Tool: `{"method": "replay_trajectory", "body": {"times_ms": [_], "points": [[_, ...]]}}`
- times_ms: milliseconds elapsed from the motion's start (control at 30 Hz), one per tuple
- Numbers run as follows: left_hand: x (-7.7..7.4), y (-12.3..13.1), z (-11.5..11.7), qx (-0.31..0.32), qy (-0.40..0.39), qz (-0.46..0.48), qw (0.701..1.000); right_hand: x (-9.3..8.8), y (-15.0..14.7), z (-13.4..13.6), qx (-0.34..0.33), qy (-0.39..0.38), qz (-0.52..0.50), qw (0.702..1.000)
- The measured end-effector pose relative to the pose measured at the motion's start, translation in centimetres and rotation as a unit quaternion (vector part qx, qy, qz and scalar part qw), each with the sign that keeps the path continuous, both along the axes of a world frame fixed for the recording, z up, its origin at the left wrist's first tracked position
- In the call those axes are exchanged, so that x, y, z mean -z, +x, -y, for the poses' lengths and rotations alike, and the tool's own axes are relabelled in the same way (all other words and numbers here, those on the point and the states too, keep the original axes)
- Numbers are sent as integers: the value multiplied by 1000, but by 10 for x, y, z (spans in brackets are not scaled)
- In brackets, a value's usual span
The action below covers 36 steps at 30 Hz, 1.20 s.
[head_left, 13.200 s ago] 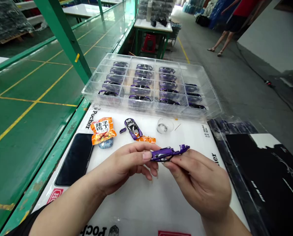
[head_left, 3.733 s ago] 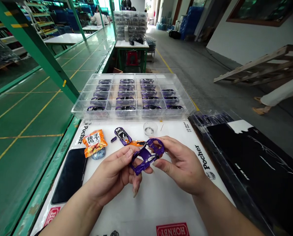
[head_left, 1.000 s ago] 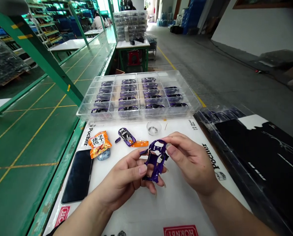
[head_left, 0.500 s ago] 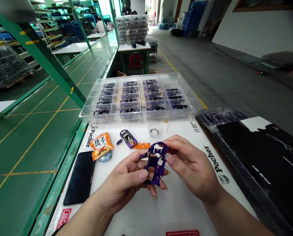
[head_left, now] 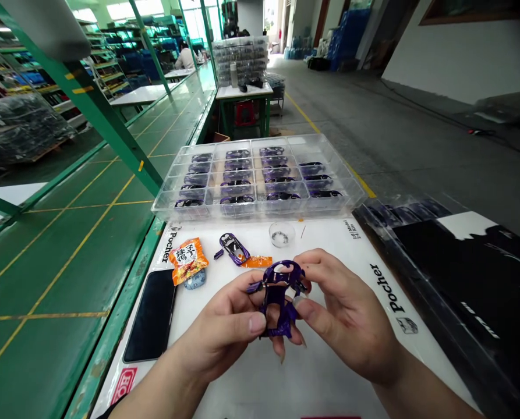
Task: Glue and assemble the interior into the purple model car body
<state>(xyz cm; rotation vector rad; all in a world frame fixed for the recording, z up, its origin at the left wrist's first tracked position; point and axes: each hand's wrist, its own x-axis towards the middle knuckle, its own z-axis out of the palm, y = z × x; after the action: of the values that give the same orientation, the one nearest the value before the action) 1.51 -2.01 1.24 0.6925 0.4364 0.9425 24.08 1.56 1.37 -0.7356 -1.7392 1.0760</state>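
A purple toy car body (head_left: 272, 295) with open window and cabin gaps is held above the white mat (head_left: 260, 390). My left hand (head_left: 231, 326) grips its left side, thumb on the near end and fingers underneath. My right hand (head_left: 336, 314) pinches its right side between thumb and fingers; a small dark part shows at those fingertips. At the left a small door-like part sticks out from the body. Beyond my hands another purple car body (head_left: 234, 249) lies on an orange strip (head_left: 260, 262), with a small purple piece (head_left: 218, 254) beside it.
A clear compartment tray (head_left: 260, 212) holding several purple car bodies stands at the back. A small clear dish (head_left: 281, 235) sits before it. An orange snack packet (head_left: 188, 259) and a phone (head_left: 149, 317) lie left. A black sheet (head_left: 452, 273) is at right.
The car body has tilted a little in my hands, and its right side now shows a dark part at my right fingertips. The whole view has shifted slightly.
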Motion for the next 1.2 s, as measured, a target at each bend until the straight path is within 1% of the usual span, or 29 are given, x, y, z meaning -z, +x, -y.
{"method": "replay_trajectory", "body": {"times_ms": [200, 367, 533, 700, 900, 1100, 1200], "points": [[2, -1, 0, -3, 2, 0, 1000, 1, -1, 0, -2, 9, 11, 1000], [1, 0, -1, -8, 10, 7, 1000, 3, -1, -1, -9, 5, 7, 1000], [1, -1, -1, -8, 0, 12, 1000, 5, -1, -1, -4, 11, -9, 1000], [2, -2, 1, -3, -14, 37, 999, 6, 0, 0, -14, -14, -20, 1000], [1, -3, 1, 6, -19, 53, 998, 3, 0, 0, -23, 4, -33, 999], [5, -5, 1, 20, -9, 63, 998, 4, 0, 0, -19, 11, -43, 999], [4, -5, 3, 20, -7, 63, 998, 2, 0, -1, -7, 9, -33, 999]]}}
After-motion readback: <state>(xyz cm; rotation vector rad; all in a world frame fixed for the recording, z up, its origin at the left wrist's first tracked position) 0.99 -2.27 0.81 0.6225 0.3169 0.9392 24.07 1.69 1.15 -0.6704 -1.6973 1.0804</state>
